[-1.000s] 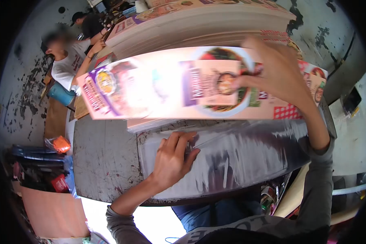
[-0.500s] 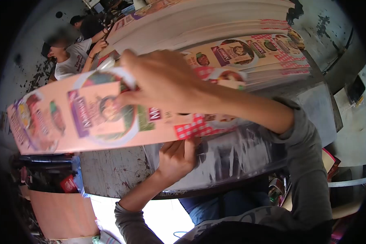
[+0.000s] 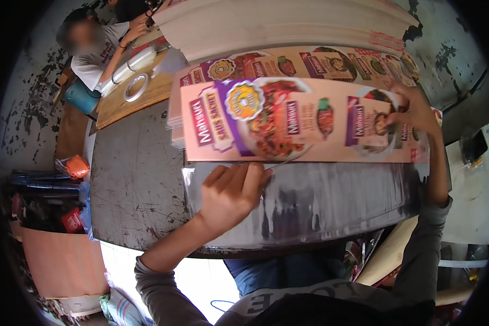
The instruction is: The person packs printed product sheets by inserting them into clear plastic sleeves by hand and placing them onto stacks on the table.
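A long printed card [image 3: 331,117], peach with food pictures and "Mansuri" labels, lies slanted in front of me. My right hand [image 3: 418,114] is closed on its right end, thumb on the printed face; that hand is slightly blurred. Below the card's lower edge, clear plastic sleeves [image 3: 320,201] are spread flat on the table. My left hand [image 3: 231,190] has its fingers curled in a pinch at the upper edge of the top sleeve, where a curved plastic edge seems lifted beside the fingertips. The card's lower edge is close to that lifted edge; I cannot tell if it is inside.
Behind the card lies a stack of similar printed cards [image 3: 296,60], with a taller pile [image 3: 288,27] beyond. A co-worker [image 3: 100,51] sits at the upper left by a wooden board [image 3: 111,108] with a tape roll [image 3: 136,87]. The grey table [image 3: 136,179] has a worn, scratched surface.
The card has swung from the left across to the right and now lies over the sleeves' far side. My right hand has moved to the right with it; my left hand stays near the sleeve edge.
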A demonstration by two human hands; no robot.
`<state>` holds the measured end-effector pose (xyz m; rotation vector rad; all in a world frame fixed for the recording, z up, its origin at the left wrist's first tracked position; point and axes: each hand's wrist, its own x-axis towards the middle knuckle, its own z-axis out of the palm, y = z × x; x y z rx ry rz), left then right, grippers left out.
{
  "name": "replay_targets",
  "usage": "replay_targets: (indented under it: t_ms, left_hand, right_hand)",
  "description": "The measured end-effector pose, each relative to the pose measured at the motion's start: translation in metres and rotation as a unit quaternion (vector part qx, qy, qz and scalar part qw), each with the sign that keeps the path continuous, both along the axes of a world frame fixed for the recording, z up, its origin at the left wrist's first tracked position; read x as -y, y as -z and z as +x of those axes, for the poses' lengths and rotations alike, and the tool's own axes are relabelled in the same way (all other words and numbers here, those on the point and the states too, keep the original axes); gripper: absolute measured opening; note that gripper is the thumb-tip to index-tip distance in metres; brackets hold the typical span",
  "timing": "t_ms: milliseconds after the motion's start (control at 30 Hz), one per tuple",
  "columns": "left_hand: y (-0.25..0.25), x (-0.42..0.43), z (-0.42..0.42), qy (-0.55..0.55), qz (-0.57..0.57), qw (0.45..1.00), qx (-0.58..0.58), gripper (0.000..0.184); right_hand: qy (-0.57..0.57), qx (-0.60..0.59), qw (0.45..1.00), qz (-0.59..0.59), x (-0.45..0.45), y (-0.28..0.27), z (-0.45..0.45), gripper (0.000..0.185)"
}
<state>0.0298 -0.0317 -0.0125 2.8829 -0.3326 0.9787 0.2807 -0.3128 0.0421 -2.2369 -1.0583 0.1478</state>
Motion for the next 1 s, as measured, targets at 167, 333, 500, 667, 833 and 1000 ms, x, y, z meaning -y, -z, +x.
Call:
replay_targets:
  t_ms: [167,333,500,667,833,1000]
  left_hand:
    - [-0.036,-0.029,-0.001,-0.048,0.053,0.984,-0.161,0.022]
    - [-0.054,-0.087,-0.019,0.086,-0.106,0.952,-0.273,0.023]
    - [-0.059,-0.100,-0.019,0.063,-0.209,0.882,-0.418,0.019]
    - [-0.048,-0.112,-0.014,0.058,-0.408,0.797,-0.441,0.022]
    - [-0.046,-0.111,-0.004,-0.006,-0.501,0.733,-0.460,0.030]
    - [-0.038,-0.116,-0.003,-0.004,-0.519,0.708,-0.479,0.027]
  right_hand:
    - [-0.008,-0.031,0.996,-0.088,0.016,-0.003,0.015,0.042]
    - [-0.024,-0.015,0.996,-0.079,0.013,-0.002,0.011,0.038]
    - [-0.007,-0.033,0.997,-0.076,0.018,-0.004,0.011,0.038]
    - [0.005,-0.037,0.997,-0.073,0.021,-0.006,0.014,0.039]
    - [-0.004,-0.005,0.996,-0.087,0.026,0.000,0.023,0.040]
    - [-0.003,-0.037,0.998,-0.057,0.034,0.004,0.027,0.046]
